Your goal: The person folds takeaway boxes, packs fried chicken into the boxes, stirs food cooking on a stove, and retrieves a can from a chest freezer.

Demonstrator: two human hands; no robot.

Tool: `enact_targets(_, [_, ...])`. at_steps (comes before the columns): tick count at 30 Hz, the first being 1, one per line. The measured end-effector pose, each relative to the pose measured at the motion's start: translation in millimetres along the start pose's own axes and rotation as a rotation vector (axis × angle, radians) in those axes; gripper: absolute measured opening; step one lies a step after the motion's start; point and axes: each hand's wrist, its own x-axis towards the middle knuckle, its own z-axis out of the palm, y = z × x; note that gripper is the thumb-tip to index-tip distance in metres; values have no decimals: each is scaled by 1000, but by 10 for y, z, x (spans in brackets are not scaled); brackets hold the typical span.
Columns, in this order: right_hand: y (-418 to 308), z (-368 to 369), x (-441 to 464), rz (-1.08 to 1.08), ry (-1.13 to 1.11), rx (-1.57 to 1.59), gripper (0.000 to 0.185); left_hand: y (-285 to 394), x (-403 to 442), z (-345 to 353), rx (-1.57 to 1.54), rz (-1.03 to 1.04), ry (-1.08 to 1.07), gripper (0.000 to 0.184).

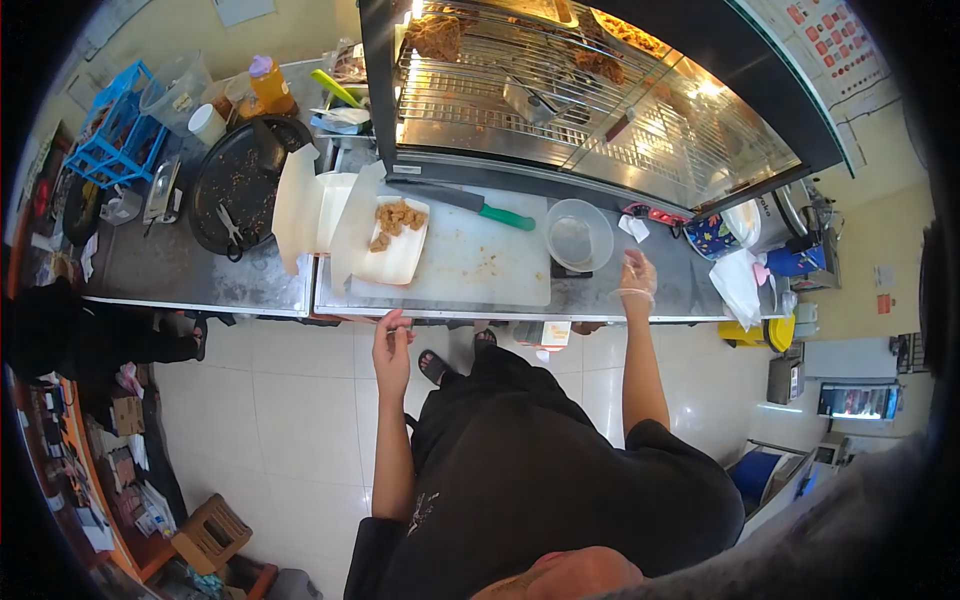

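My left hand [393, 347] hovers just off the counter's front edge, fingers loosely bent and apart, with nothing in it. My right hand [637, 280] is over the steel counter [672, 290], seemingly in a clear plastic glove, fingers loosely curled and holding nothing visible. Nearest to it is a round clear plastic tub [579, 236]. Chopped brown meat [395, 222] lies in an open paper food box [392, 265] on the white cutting board [480, 275]. Behind the box, a knife with a green handle [508, 217] rests along the board's back edge.
A lit glass warming cabinet [600, 130] with fried food stands behind the board. To the left are another open box [335, 205], a black pan [215, 190] holding scissors [230, 228], and a blue basket [115, 130]. White plastic bags [737, 285] lie at right.
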Motion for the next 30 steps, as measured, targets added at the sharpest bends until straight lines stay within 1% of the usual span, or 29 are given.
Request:
enact_targets(2, [-426,-48,18,-284,12,-224,21,-6,16,2,3,17,1,28])
enact_targets(5, [-623,-17,78,-313,-148,-214,20,112,13,26,8,28,-8,28])
enact_targets(8, [-637,52,109,-372,-260,-283,20,65,-5,-20,21,52,-10,29])
enact_targets(11, [-692,160,66,-289,-444,-517,23,26,-54,-65,4,47,19,29])
enact_targets(14, [-770,214,26,-199,-571,-627,26,19,-110,-69,-33,-1,62,27])
enact_targets(17, [-700,262,27,-124,-547,-670,28,-17,-133,-106,-7,10,61,28])
enact_targets(20, [-694,246,19,-91,-541,-647,29,0,-141,-131,15,11,67,28])
enact_targets(23, [-733,231,41,-106,-570,-729,30,-7,-133,-144,14,19,73,28])
enact_targets(26, [-815,142,56,-194,-570,-741,29,-12,-117,-164,-10,19,70,28])
enact_targets(29, [-910,2,202,-344,-422,-611,29,-19,-121,-211,3,29,85,29])
enact_targets(30, [-959,-32,276,-351,-364,-551,28,-24,-125,-227,-6,23,93,29])
